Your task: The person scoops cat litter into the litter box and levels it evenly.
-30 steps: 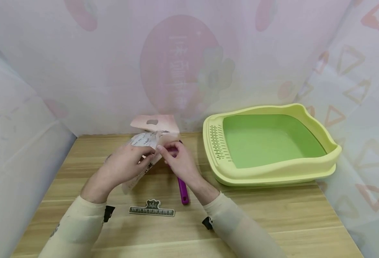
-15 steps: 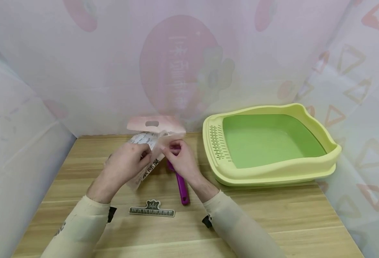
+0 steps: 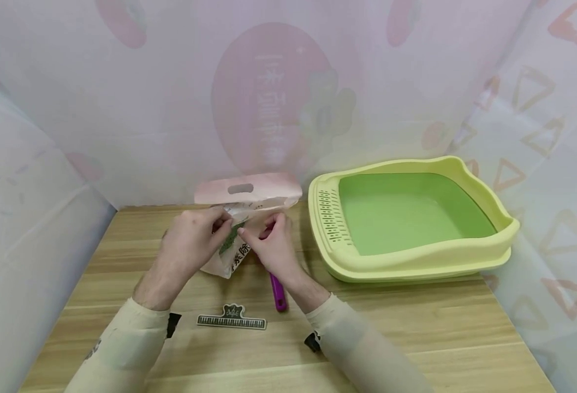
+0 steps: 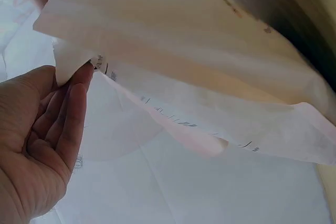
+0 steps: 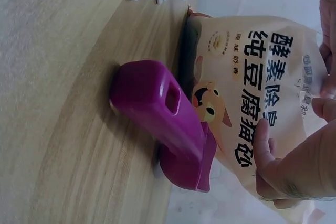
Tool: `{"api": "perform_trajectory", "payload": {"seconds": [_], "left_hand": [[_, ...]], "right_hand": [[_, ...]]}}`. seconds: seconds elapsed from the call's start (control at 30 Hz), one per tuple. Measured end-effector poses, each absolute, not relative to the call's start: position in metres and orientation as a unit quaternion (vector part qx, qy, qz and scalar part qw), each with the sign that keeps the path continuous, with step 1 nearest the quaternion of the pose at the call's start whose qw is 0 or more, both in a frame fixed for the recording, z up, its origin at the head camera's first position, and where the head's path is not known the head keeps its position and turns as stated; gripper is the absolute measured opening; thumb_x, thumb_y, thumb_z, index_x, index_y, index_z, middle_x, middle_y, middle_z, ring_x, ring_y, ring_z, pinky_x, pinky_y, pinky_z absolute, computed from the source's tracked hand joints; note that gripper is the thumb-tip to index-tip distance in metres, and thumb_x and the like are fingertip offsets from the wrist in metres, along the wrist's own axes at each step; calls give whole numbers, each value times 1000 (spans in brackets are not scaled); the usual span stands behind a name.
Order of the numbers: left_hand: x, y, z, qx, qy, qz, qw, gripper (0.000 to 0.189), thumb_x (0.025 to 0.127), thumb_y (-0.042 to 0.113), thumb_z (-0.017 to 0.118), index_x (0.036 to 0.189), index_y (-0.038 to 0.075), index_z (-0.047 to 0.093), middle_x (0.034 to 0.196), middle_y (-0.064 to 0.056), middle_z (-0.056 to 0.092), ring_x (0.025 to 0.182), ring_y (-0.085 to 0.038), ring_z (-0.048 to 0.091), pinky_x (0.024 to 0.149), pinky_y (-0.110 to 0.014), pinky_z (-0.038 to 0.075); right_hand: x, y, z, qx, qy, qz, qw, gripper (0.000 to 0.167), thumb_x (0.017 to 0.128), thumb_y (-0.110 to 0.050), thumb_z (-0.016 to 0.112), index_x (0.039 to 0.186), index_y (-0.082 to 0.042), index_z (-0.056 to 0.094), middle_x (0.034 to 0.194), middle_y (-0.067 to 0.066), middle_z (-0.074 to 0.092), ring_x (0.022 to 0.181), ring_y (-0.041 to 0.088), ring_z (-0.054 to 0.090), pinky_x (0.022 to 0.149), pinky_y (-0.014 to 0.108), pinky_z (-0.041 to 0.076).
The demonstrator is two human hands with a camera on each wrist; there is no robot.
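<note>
A pale pink cat litter bag (image 3: 268,181) stands at the back of the table, its top flap with a cut-out handle slot leaning back. My left hand (image 3: 190,234) pinches the bag's top edge between thumb and fingers, as the left wrist view shows. Opposite it, my right hand (image 3: 275,248) pinches the mouth edge from the front. Black lettering and a cartoon cat cover the bag's front (image 5: 252,77) in the right wrist view. A purple litter scoop (image 5: 157,103) lies beside the bag, under my right hand; only its handle end (image 3: 279,295) shows in the head view.
A yellow-green litter box (image 3: 396,265) with a slotted ledge stands to the right. A clip with a piano-key print (image 3: 231,319) lies nearer me on the wooden table (image 3: 416,327). Printed curtains close off the back and sides.
The bag's top has spread wider to the right and its mouth has come apart more. More of the printed front and a green patch now show between my hands.
</note>
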State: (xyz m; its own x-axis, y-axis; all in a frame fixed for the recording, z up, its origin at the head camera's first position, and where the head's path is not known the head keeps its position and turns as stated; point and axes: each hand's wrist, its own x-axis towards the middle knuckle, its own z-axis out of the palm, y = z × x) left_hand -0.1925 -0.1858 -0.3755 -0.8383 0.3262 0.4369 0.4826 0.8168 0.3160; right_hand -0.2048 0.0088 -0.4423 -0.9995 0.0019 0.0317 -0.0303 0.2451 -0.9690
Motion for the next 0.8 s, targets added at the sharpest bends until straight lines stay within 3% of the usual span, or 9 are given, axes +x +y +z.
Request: {"api": "perform_trajectory", "payload": {"seconds": [0.07,0.17,0.27,0.4,0.57,0.7,0.8], "left_hand": [[-193,-184,-374,-214,-934,-212,191,8,108,5,79,102,7,85,83,-6,83,60,-11,59,56,-27,48],[-193,-184,-374,-213,-936,-205,189,8,107,4,80,100,6,84,83,-7,83,61,-11,62,56,-28,51],[-193,-183,-374,-211,-939,-200,186,8,106,4,80,98,7,84,83,-6,83,64,-13,65,58,-31,54],[-193,-183,-375,-212,-938,-194,192,6,105,5,80,99,6,84,87,-8,86,66,-16,73,58,-35,59],[-195,-184,-374,-209,-933,-178,234,6,103,5,79,100,7,83,88,-10,87,59,-19,70,48,-37,53],[-197,-188,-372,-205,-922,-159,289,4,100,5,79,98,9,80,85,-8,85,53,-20,62,44,-38,46],[-199,-190,-371,-205,-912,-151,321,7,97,3,79,98,8,77,87,-8,82,57,-25,65,45,-42,49]], "right_hand": [[-204,7,-444,10,-797,604,20,58,100,-41,91,125,-5,52,132,17,54,119,36,65,91,27,51],[-206,5,-445,3,-790,612,33,57,101,-42,91,125,-6,54,127,12,55,115,32,63,90,28,49],[-209,3,-447,-11,-756,654,37,48,107,-39,87,121,-6,54,114,6,55,97,24,61,79,26,53],[-213,5,-450,-36,-686,726,32,26,114,-21,74,119,-6,54,104,2,54,80,18,59,64,26,60],[-211,16,-451,-53,-667,742,34,9,113,-10,65,112,-6,58,100,3,59,76,14,64,65,32,68],[-203,31,-449,-52,-680,730,38,18,115,-11,64,100,-8,55,97,8,66,76,14,69,73,42,74],[-198,38,-448,-45,-677,734,29,16,116,-11,61,102,-7,57,111,11,68,88,16,72,81,47,75]]}}
